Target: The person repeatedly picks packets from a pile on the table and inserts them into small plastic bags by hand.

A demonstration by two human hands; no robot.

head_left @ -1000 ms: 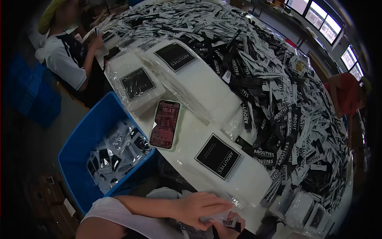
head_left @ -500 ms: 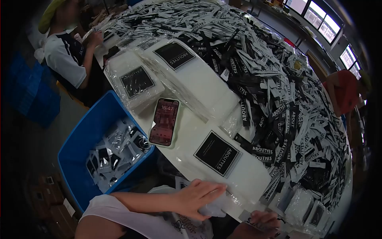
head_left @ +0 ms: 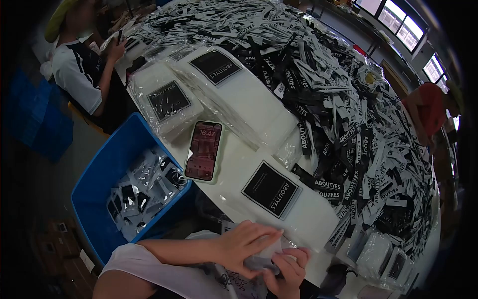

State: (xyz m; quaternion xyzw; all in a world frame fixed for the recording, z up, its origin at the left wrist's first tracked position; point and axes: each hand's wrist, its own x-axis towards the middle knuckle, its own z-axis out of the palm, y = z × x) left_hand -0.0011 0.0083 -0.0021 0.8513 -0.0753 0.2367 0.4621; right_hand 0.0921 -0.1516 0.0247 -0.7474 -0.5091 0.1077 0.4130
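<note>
Lower centre of the frame, the left hand (head_left: pixel 246 247), half spread, and the right hand (head_left: pixel 288 269), curled, both hold a cloudy bag (head_left: pixel 270 251). Uneven pinching could crease or drop it; a bumped phone (head_left: pixel 202 151), left of centre, could tip into the bin (head_left: pixel 104 174).

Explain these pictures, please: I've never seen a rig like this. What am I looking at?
There is no machine here, only bare-handed work. Every picture comes from one head-worn camera looking forward and down. The wearer's left hand and right hand hold what looks like a translucent packet. On the white table lie a phone, white packs with black ABOUTYES labels, and a heap of black and white strips. A blue bin beside the table holds small packets.
</note>
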